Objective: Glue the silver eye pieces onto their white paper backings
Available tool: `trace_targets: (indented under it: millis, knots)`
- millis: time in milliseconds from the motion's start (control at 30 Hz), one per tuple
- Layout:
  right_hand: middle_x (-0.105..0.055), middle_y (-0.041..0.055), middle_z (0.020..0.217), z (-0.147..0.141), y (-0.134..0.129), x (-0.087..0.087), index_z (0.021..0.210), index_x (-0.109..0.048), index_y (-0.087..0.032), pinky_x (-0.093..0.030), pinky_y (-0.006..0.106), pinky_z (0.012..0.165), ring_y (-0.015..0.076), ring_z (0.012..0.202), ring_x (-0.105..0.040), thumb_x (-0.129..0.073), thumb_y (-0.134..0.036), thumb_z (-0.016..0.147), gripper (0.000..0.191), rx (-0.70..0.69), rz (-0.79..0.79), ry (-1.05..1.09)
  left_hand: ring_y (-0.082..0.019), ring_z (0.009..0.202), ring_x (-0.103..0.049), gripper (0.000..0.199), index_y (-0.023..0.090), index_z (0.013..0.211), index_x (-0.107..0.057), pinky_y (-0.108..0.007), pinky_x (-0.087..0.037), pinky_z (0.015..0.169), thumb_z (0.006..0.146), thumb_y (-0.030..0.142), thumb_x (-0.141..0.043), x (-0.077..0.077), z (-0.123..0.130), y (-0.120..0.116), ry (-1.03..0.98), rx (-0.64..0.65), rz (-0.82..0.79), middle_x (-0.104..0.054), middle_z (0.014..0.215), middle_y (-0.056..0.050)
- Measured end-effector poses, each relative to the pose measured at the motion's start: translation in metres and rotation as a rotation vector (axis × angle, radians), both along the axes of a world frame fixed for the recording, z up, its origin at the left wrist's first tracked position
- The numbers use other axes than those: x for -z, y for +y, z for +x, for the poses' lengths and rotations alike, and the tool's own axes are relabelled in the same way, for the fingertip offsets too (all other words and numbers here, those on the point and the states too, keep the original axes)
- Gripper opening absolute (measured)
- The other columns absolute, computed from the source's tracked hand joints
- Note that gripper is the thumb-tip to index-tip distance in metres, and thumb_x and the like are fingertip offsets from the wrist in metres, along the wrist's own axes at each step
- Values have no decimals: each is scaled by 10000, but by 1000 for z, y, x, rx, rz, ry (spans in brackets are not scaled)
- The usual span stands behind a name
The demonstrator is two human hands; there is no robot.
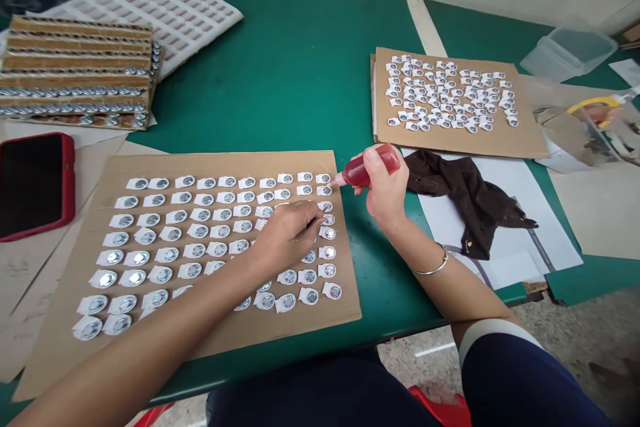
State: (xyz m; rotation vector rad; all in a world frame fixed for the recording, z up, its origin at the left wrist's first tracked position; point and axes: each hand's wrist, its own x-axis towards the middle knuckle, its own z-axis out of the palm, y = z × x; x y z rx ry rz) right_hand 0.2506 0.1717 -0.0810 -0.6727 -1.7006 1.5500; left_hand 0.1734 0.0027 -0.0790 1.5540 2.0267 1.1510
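My right hand [383, 187] grips a squeeze bottle [361, 170] of red liquid. Its narrow tip points left, close to the silver discs on white tabs [325, 191] at the right end of the upper rows. Those discs lie in rows on a flat cardboard sheet [230, 160]. My left hand [287, 233] is over the right part of the sheet, fingers pinched together by a disc near the right edge. Whatever is between those fingertips is hidden. My left forearm covers part of the lower rows.
A second cardboard stack [450, 140] bearing many small discs lies at the back right, beside a dark brown cloth [460, 193]. Stacked corrugated cardboard [75, 73], a white printed sheet [200, 20] and a red-cased phone [33, 187] are at left. Clear plastic containers [570, 50] stand far right.
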Motion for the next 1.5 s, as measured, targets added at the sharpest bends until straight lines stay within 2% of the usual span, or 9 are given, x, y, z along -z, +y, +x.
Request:
trace_targets:
  millis: [67,167,233,333,467,600,767,1033,1500]
  knots:
    - [-576,23,760,1,-1,1,851,-478,-199,-401,231,362,107,496,-542,-554,-510,792,325,-11,72,-29,-107,600,-500,146,140,732,-555,-246,-388,570,768,43,-453,-1,1,1,26,39,-38,-555,660,-3]
    - [-597,31,777,4,-4,1,835,-499,-197,-480,268,499,130,597,-571,-608,-493,756,326,-19,189,-99,-124,597,-490,144,134,728,-527,-265,-400,575,742,30,-428,-1,3,1,104,77,-101,-537,671,-20]
    - [-604,25,757,5,-5,1,821,-507,-197,-500,297,579,143,635,-578,-644,-479,726,328,-46,272,-132,-141,594,-490,148,131,732,-511,-279,-408,565,713,16,-421,0,7,1,217,101,-143,-535,682,-36]
    - [-601,6,705,6,-8,2,808,-511,-202,-493,311,597,145,613,-571,-674,-458,698,323,-100,375,-167,-176,596,-501,170,127,737,-498,-304,-422,538,667,-6,-421,0,16,1,450,140,-182,-541,701,-63]
    - [-606,4,700,5,-12,3,786,-515,-202,-474,309,600,143,610,-560,-688,-440,682,312,-134,477,-189,-193,547,-501,192,139,714,-489,-314,-418,477,656,-23,-406,1,28,0,725,122,-140,-537,680,-74]
    - [-611,8,708,5,-13,3,766,-518,-194,-463,297,596,139,624,-560,-686,-435,681,306,-140,524,-191,-186,497,-477,225,153,651,-462,-309,-417,470,658,-57,-380,5,34,1,874,59,-40,-501,614,-63]
    - [-616,9,709,5,-14,5,773,-516,-194,-461,288,594,134,624,-561,-691,-423,681,303,-147,546,-192,-180,485,-473,220,139,640,-478,-304,-428,486,680,-53,-378,9,37,1,908,36,26,-509,605,-79]
    - [-617,2,714,5,-15,6,781,-511,-200,-463,287,596,131,624,-563,-682,-425,693,295,-155,565,-168,-171,514,-491,231,144,629,-492,-293,-429,508,714,-35,-372,8,38,1,936,36,19,-520,614,-85]
    - [-607,6,731,4,-13,10,805,-509,-201,-458,290,607,133,638,-557,-685,-413,702,295,-149,566,-142,-191,539,-505,201,135,635,-506,-294,-402,516,678,-38,-413,7,38,1,927,37,32,-556,654,-112]
